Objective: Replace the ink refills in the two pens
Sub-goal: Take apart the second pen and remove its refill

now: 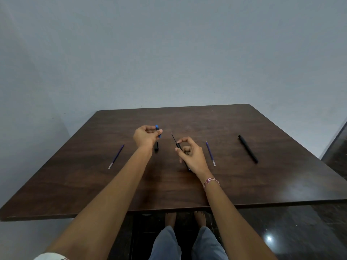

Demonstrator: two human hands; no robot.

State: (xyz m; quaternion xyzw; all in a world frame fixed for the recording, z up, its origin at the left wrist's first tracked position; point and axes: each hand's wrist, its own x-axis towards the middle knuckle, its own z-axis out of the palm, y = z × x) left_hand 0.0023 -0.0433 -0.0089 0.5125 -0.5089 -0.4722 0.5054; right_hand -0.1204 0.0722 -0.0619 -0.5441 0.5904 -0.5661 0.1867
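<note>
Pen body (178, 145) in right grip (189, 154), blue-ended piece (157, 128) in left grip (145, 136).

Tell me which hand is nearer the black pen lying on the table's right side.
Right. The right hand sits left of the black pen, with one refill lying between them; the left hand is farther left, beyond the right hand.

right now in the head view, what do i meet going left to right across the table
thin blue refill → left hand pinching blue pen part → right hand holding black pen barrel → second blue refill → slim black pen
</note>
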